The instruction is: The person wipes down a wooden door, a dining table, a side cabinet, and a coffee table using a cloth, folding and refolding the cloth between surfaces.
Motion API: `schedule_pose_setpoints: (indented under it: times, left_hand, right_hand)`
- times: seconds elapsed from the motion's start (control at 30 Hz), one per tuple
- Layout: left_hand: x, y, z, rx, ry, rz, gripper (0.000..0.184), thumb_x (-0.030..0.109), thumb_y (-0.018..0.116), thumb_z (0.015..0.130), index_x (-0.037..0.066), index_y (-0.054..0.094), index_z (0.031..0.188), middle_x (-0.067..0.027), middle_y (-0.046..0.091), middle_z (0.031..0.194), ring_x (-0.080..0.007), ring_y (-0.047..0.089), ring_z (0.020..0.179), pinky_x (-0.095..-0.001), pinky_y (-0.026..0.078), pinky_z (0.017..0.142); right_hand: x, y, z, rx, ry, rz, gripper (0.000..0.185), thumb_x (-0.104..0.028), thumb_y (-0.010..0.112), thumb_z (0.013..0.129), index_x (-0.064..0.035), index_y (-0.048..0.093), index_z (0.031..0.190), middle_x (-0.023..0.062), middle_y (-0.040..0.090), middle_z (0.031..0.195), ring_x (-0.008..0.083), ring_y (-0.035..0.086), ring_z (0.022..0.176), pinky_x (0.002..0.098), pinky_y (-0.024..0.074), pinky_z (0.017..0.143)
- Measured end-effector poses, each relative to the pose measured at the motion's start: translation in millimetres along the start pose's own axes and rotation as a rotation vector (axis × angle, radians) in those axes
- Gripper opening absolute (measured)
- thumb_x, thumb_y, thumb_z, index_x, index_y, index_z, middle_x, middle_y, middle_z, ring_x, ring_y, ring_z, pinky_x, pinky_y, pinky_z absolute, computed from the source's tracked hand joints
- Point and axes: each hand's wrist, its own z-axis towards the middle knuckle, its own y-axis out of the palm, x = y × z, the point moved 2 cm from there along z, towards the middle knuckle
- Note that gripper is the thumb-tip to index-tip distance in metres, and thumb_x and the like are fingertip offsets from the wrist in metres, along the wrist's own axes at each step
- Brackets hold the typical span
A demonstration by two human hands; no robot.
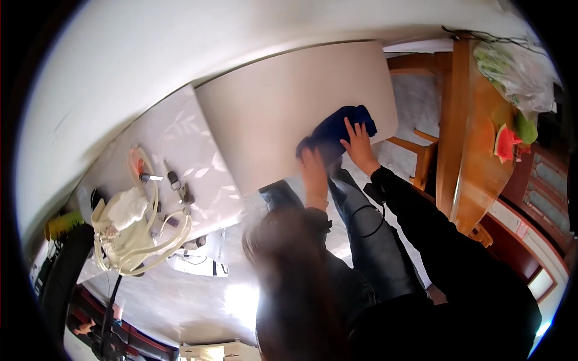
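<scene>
A dark blue folded cloth (335, 133) lies in a long bundle near the front edge of the beige tabletop (289, 90). What kind of cloth item it is, I cannot tell. My right hand (360, 147) rests on the right part of the bundle, its fingers spread over the fabric. At the bundle's left end, my left hand (313, 174) touches the cloth with its fingers stretched out, slightly blurred. Neither hand is visibly wrapped round the fabric.
To the left, a patterned table covering (198, 138) bears keys (174, 180), a cream strapped bag (120, 228) and white crumpled material (128, 207). On the right, a wooden table (481, 162) holds cut watermelon (504, 143) and a plastic bag of greens (512, 72).
</scene>
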Motion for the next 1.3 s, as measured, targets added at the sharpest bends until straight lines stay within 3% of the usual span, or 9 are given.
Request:
schedule_pose_setpoints:
  times: [0.13,0.3,0.37,0.57,0.67,0.8,0.93,1.1,1.3]
  left_hand:
    - [-70,2,-40,0.040,-0.199,-0.050,0.050,0.010,0.045,0.091,0.003,0.040,0.140,-0.0241,0.042,0.138,-0.0344,0.036,0.134,-0.0452,0.027,0.111]
    - [-147,1,-81,-0.043,-0.478,-0.165,0.083,0.019,0.068,0.079,0.004,0.023,0.147,-0.0245,0.042,0.139,-0.0361,0.038,0.133,-0.0449,0.034,0.107]
    - [-163,2,-87,0.022,-0.524,-0.188,0.082,0.019,0.067,0.080,0.003,0.023,0.147,-0.0243,0.042,0.139,-0.0363,0.039,0.132,-0.0451,0.037,0.105]
    - [-153,6,-82,0.007,-0.696,-0.089,0.080,0.017,0.059,0.081,-0.002,0.020,0.148,-0.0263,0.044,0.136,-0.0415,0.050,0.120,-0.0456,0.046,0.095]
    - [-147,-1,-75,-0.169,-0.763,-0.058,0.083,0.016,0.059,0.079,-0.002,0.017,0.148,-0.0279,0.046,0.131,-0.0423,0.050,0.119,-0.0460,0.046,0.095]
    - [-147,-7,-76,-0.057,-0.712,-0.006,0.092,0.018,0.065,0.076,-0.003,0.012,0.148,-0.0290,0.043,0.131,-0.0427,0.049,0.118,-0.0428,0.043,0.099]
    - [-134,-16,-74,-0.098,-0.733,-0.019,0.091,0.024,0.066,0.078,-0.004,0.013,0.147,-0.0339,0.038,0.134,-0.0433,0.045,0.123,-0.0423,0.040,0.103]
    - [-78,-4,-55,-0.008,-0.664,-0.116,0.079,0.043,0.057,0.089,-0.003,0.025,0.145,-0.0426,0.027,0.138,-0.0531,0.032,0.130,-0.0505,0.032,0.108]
    - [32,1,-5,0.017,-0.291,-0.192,0.072,0.041,0.058,0.089,-0.003,0.034,0.141,-0.0426,0.031,0.136,-0.0542,0.033,0.128,-0.0528,0.034,0.105]
  right_hand:
    - [-97,4,16,-0.018,-0.192,-0.044,0.077,-0.021,0.069,0.081,-0.0169,0.030,0.147,0.0187,0.046,0.129,0.0447,0.038,0.126,0.0535,0.0339,0.103]
    - [-217,1,55,-0.082,-0.566,-0.056,0.081,-0.024,0.073,0.076,-0.0206,0.033,0.146,0.0147,0.046,0.132,0.0404,0.036,0.130,0.0559,0.0306,0.104]
    - [-256,5,70,-0.130,-0.695,-0.071,0.083,-0.026,0.075,0.074,-0.0215,0.034,0.145,0.0133,0.047,0.132,0.0387,0.034,0.132,0.0560,0.0291,0.105]
    - [-319,19,88,-0.156,-0.830,-0.081,0.055,-0.006,0.060,0.073,-0.0056,0.057,0.128,0.0127,0.044,0.140,0.0362,0.028,0.139,0.0583,0.0286,0.106]
    - [-313,9,86,-0.187,-0.877,-0.105,0.056,-0.006,0.061,0.073,-0.0076,0.056,0.129,0.0109,0.044,0.142,0.0345,0.027,0.139,0.0549,0.0267,0.109]
    - [-294,5,77,-0.061,-0.868,0.029,0.055,-0.007,0.064,0.073,-0.0117,0.057,0.127,0.0073,0.047,0.138,0.0296,0.035,0.134,0.0493,0.0332,0.103]
    - [-256,6,69,0.029,-0.795,0.083,0.057,-0.011,0.072,0.068,-0.0182,0.058,0.123,0.0025,0.051,0.126,0.0229,0.046,0.114,0.0422,0.0397,0.084]
    - [-168,-20,52,-0.012,-0.495,0.019,0.065,-0.023,0.079,0.061,-0.0198,0.055,0.122,0.0050,0.051,0.120,0.0268,0.046,0.112,0.0519,0.0386,0.087]
    - [-5,-41,38,-0.057,-0.032,0.049,0.070,-0.023,0.078,0.063,-0.0195,0.049,0.126,0.0104,0.045,0.120,0.0318,0.044,0.113,0.0555,0.0426,0.086]
